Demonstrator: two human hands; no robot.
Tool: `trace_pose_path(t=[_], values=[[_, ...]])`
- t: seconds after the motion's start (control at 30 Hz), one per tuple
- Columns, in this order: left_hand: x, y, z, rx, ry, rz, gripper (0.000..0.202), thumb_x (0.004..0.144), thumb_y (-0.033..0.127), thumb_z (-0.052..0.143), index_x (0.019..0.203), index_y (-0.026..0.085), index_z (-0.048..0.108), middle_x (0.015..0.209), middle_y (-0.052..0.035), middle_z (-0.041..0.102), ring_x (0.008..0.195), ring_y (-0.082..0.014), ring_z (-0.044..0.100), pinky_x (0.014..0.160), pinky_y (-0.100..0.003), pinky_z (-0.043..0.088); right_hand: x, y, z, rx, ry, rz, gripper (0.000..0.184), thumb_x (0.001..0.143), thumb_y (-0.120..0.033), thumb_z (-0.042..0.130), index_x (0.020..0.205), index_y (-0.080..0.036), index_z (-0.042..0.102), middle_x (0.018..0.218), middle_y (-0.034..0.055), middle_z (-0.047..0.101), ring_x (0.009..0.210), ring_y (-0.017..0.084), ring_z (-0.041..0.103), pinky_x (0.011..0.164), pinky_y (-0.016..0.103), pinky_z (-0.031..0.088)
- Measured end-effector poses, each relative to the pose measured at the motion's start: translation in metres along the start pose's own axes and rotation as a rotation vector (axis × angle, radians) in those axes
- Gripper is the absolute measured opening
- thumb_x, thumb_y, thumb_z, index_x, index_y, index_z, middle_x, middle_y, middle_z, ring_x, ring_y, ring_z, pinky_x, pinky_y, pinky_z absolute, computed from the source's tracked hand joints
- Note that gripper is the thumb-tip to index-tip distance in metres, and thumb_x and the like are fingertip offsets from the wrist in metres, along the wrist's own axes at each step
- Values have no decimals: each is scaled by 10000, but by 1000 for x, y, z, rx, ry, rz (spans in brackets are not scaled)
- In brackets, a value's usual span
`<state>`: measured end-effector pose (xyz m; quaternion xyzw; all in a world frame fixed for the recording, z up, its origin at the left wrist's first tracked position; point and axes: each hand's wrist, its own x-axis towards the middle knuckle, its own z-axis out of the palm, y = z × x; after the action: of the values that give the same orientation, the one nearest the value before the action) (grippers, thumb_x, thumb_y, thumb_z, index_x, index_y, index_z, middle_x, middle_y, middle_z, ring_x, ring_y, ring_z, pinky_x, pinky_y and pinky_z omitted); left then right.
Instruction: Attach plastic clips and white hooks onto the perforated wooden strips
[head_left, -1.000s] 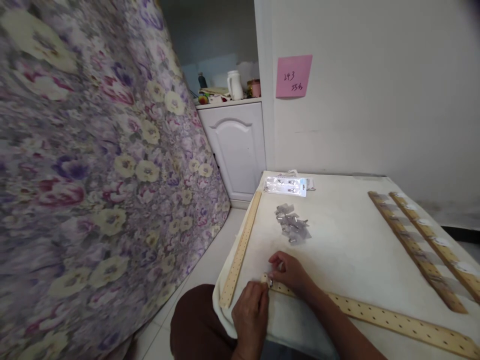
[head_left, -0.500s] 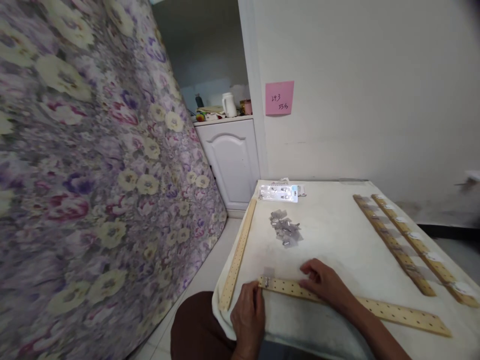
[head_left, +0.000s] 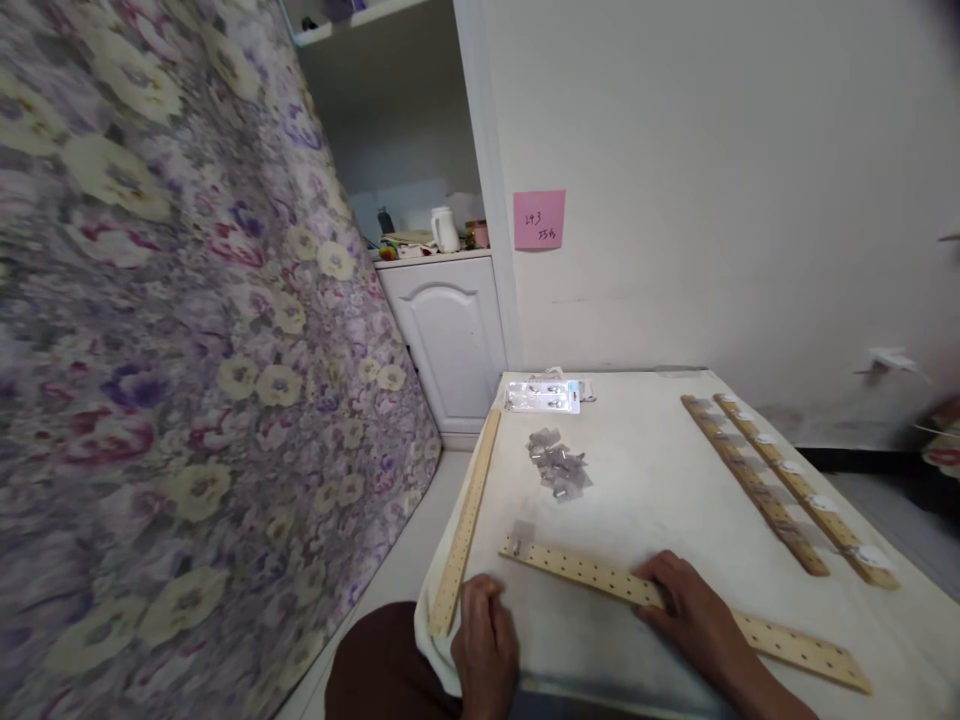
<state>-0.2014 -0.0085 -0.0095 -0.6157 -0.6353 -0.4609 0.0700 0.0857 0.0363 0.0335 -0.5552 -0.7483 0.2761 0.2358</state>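
Observation:
A pale wooden strip with rows of small holes (head_left: 577,568) lies slantwise across the near part of the table. My right hand (head_left: 686,605) grips it around the middle, thumb on the near edge and fingers over the far edge. Near the strip's left end sits a small clear plastic packet with a metal piece (head_left: 519,540). Apart from the strip, my left hand (head_left: 486,635) rests at the table's near left edge with its fingers curled; nothing shows in them. Farther back is a pile of small clear packets with metal pieces (head_left: 559,465).
Another holed strip (head_left: 466,525) lies along the table's left edge. Two browner strips (head_left: 757,485) with packets and white round pieces lie on the right. A blister pack (head_left: 542,396) is at the back. A floral curtain (head_left: 225,400) hangs on the left.
My left hand has let go of the strip's left end and drawn back toward me. My right hand has closed on the strip, whose left end now lies apart from my left hand. The camera view has shifted.

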Motion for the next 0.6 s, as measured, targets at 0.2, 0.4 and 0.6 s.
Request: trace_pose_path(t=[0.2, 0.4, 0.6], values=[[0, 5, 1, -4, 22, -6, 167, 863, 137, 397, 915, 209, 538, 942, -48, 604, 943, -176, 599, 811, -303, 490, 9, -11, 15, 17, 28, 35, 190, 689, -246, 575, 873, -227, 618, 950, 45, 604, 950, 228, 534, 837, 323, 410], [-6, 4, 10, 13, 42, -44, 203, 884, 161, 374, 964, 214, 552, 975, -55, 622, 913, -175, 617, 766, -296, 494, 13, -8, 21, 59, 45, 33, 211, 683, -272, 614, 889, -223, 608, 935, 41, 609, 905, 217, 553, 804, 310, 424], [-10, -2, 18, 71, 98, 29, 225, 873, 154, 373, 954, 222, 570, 982, -59, 655, 859, -160, 648, 698, -256, 504, 62, -21, 26, 109, 137, -41, 139, 808, -282, 478, 837, -211, 595, 794, 28, 610, 723, 178, 569, 676, 280, 435]])
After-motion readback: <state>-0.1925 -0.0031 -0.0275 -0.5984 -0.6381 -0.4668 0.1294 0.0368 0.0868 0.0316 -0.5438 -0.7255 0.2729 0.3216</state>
